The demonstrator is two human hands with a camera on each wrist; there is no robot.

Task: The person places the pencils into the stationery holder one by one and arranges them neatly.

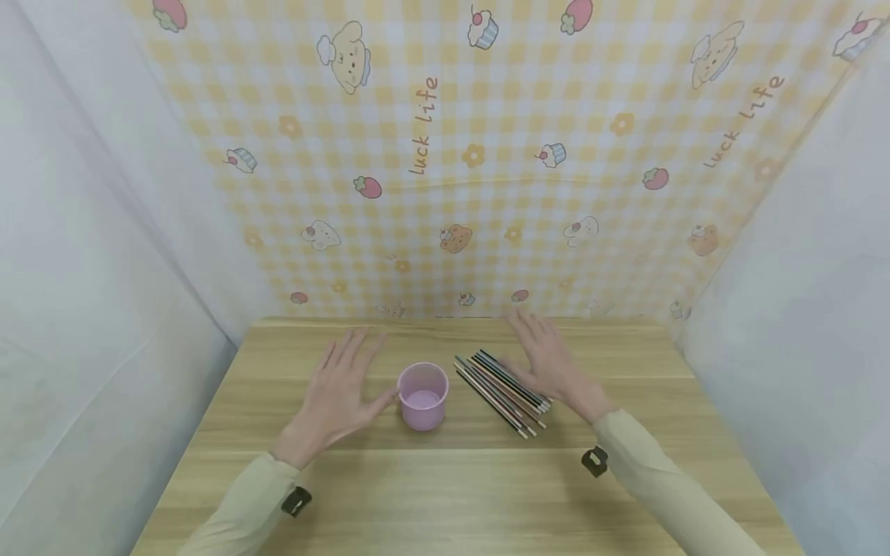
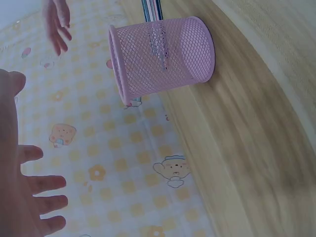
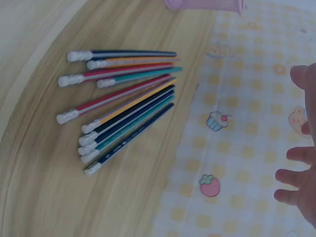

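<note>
A pink mesh pen holder (image 1: 423, 417) stands upright on the wooden table, its mesh wall (image 2: 153, 59) plain in the left wrist view. My left hand (image 1: 339, 394) is spread just left of it, the thumb tip right at the rim in the head view. To the right of the holder lies a loose bundle of pencils (image 1: 497, 394) in several colours, white erasers (image 3: 69, 117) on their near ends. My right hand (image 1: 549, 363) hovers over the far right side of the pencils, fingers extended, holding nothing.
Behind the wooden table (image 1: 431, 494) hangs a yellow checked cloth (image 1: 473, 193) with cartoon prints. White sheets hang at the left (image 1: 104, 232) and right (image 1: 799, 309). A dark band (image 1: 297, 500) shows at my left wrist and another dark band (image 1: 595, 461) at my right.
</note>
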